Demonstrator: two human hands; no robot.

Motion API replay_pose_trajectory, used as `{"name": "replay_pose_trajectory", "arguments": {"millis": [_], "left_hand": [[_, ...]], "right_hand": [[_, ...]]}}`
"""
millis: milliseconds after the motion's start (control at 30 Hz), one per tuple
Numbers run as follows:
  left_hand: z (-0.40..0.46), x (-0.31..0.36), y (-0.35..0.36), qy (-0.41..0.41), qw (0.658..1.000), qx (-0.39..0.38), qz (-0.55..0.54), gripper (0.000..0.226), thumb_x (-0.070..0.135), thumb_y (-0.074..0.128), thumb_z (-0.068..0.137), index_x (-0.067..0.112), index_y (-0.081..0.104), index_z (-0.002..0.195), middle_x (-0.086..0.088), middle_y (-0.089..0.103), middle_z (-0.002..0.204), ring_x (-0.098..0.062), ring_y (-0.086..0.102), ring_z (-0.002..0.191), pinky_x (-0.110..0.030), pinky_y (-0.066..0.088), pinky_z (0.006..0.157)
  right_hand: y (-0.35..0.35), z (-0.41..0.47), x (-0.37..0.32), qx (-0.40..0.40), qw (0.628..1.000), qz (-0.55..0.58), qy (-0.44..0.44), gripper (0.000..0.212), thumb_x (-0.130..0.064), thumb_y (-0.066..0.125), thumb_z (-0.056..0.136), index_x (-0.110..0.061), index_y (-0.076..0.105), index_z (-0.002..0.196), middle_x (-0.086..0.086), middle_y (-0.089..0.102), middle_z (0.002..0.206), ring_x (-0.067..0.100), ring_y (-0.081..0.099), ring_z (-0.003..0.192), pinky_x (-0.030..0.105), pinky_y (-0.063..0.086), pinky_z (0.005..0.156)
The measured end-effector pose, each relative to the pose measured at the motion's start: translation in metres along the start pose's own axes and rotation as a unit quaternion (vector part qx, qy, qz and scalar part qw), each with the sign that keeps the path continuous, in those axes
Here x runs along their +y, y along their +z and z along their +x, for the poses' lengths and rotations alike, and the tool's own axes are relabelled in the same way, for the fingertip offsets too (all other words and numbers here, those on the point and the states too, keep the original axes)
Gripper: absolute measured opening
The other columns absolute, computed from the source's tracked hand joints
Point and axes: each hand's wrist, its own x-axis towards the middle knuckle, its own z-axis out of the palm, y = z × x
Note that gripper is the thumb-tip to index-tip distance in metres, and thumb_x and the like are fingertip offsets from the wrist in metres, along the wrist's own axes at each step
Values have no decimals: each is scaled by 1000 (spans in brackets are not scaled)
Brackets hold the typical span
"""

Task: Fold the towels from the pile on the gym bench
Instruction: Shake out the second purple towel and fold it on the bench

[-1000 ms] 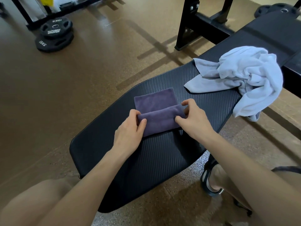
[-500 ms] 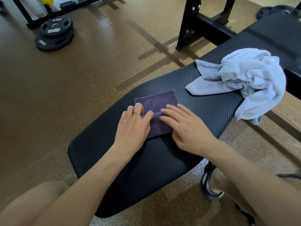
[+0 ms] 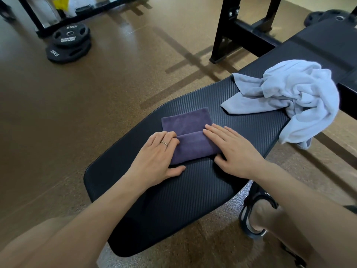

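A small purple towel (image 3: 188, 132) lies folded on the black gym bench (image 3: 173, 200), its near half doubled over the far half. My left hand (image 3: 156, 157) lies flat with straight fingers on the towel's left edge. My right hand (image 3: 231, 149) lies flat on its right edge. Both palms press down on the fold. A crumpled light grey towel (image 3: 293, 97) sits farther right on the bench, with one corner hanging over the bench's near side.
Two stacked black weight plates (image 3: 68, 45) lie on the brown floor at the upper left. A black rack frame (image 3: 237, 29) stands behind the bench. My sandalled foot (image 3: 257, 215) is on the floor by the bench's right side.
A second ago both hands pinched the near flap while folding it over. They then flattened on the towel together and have now slid apart to its left and right edges.
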Motion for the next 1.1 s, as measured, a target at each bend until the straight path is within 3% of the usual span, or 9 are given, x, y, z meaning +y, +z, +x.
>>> {"name": "replay_pose_trajectory", "arguments": {"millis": [167, 233, 300, 400, 533, 600, 767, 900, 1100], "left_hand": [[2, -2, -1, -3, 998, 50, -22, 58, 54, 58, 80, 11, 63, 117, -3, 65, 121, -23, 59, 113, -36, 36, 113], [4, -5, -2, -29, 996, 57, -57, 53, 51, 60, 79, 13, 64, 115, 0, 67, 115, -22, 62, 109, -33, 39, 110], [7, -10, -4, -71, 985, 69, -140, 43, 47, 59, 82, 16, 65, 112, 4, 69, 109, -19, 63, 103, -32, 44, 101], [14, -15, -7, -138, 953, 75, -261, 27, 43, 60, 90, 20, 65, 105, 9, 65, 101, -11, 60, 96, -33, 48, 88], [22, -18, -8, -265, 870, 46, -414, 19, 39, 58, 98, 20, 63, 99, 5, 66, 92, -12, 63, 89, -43, 54, 83], [26, -19, -8, -293, 852, 45, -431, 20, 41, 55, 100, 21, 58, 102, 5, 67, 92, -11, 65, 88, -45, 55, 83], [35, -16, -6, -325, 877, 55, -348, 25, 44, 51, 100, 21, 49, 111, 2, 67, 96, -21, 65, 90, -47, 55, 82], [39, -9, -4, -333, 899, 34, -283, 23, 40, 48, 99, 21, 49, 112, -4, 70, 93, -29, 64, 88, -46, 50, 87], [30, -8, -6, -304, 912, 3, -276, 15, 36, 52, 94, 25, 52, 104, 4, 57, 101, -22, 58, 91, -43, 50, 82]], "right_hand": [[-3, 8, -6, 90, 987, 134, 25, 52, -20, 49, 81, -14, 54, 133, 3, 58, 138, 23, 53, 128, 30, 36, 112], [-13, 11, -10, 122, 962, 232, 79, 36, -19, 51, 86, -22, 55, 121, -4, 63, 116, 16, 60, 106, 30, 46, 92], [-18, 14, -13, 132, 938, 296, 124, 27, -16, 53, 91, -27, 54, 115, -11, 64, 100, 1, 59, 92, 16, 43, 78], [-19, 24, -14, 141, 906, 362, 169, 25, -20, 56, 98, -31, 52, 120, -15, 66, 99, -10, 61, 91, 6, 42, 71], [-17, 39, -17, 162, 873, 400, 226, 28, -33, 57, 102, -28, 50, 129, -12, 64, 106, -6, 61, 96, 10, 47, 74], [-17, 45, -20, 161, 874, 389, 243, 28, -34, 55, 103, -25, 51, 128, -14, 61, 100, -6, 59, 90, 11, 45, 70], [-12, 55, -22, 145, 887, 346, 271, 28, -38, 54, 101, -22, 51, 124, -7, 64, 98, 16, 64, 94, 43, 53, 88], [-8, 55, -23, 132, 896, 320, 277, 34, -35, 56, 101, -19, 48, 130, -9, 60, 91, 19, 61, 95, 37, 47, 82], [-3, 39, -25, 113, 916, 280, 264, 37, -35, 58, 99, -18, 54, 132, 5, 60, 114, 19, 56, 100, 30, 41, 84]]}}
